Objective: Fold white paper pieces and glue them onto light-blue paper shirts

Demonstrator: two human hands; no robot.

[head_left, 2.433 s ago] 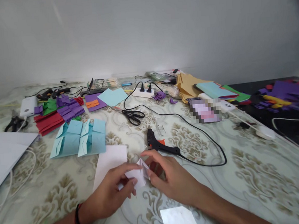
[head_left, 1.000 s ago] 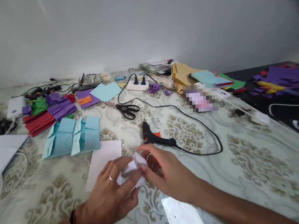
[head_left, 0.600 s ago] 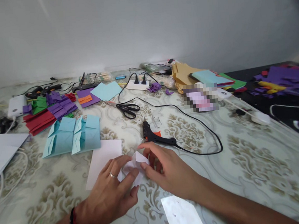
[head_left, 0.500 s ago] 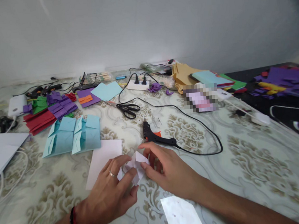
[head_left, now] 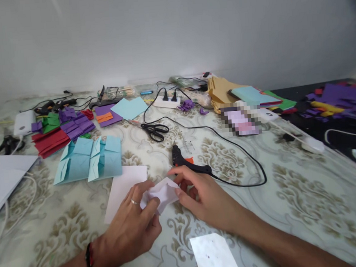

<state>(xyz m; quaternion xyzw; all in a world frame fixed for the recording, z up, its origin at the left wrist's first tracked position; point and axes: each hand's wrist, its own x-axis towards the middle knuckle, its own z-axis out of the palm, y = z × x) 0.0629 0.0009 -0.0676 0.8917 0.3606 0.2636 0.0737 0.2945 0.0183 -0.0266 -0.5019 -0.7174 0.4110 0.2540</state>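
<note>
A small folded white paper (head_left: 163, 193) is between my two hands, low over the table. My left hand (head_left: 134, 219), with a ring on one finger, pinches its left side between thumb and fingers. At the paper's right edge, my right hand (head_left: 201, 195) grips it with thumb and fingertips. Partly under my left hand lies a flat white sheet (head_left: 123, 187). Another white sheet (head_left: 214, 256) rests near the front edge of view. Just beyond my right hand is a black glue gun (head_left: 186, 159) with an orange trigger.
Folded light-blue papers (head_left: 106, 157) lie to the left, near purple, green and red folded pieces (head_left: 51, 141). Black scissors (head_left: 155, 131) and a white power strip (head_left: 167, 102) are farther back. The glue gun's cord (head_left: 243, 147) loops to the right. A phone (head_left: 241, 120) lies beyond it.
The folded white paper has been spread wider between my hands, its right side drawn toward the right. My hands have moved slightly apart. The whole view has shifted a little.
</note>
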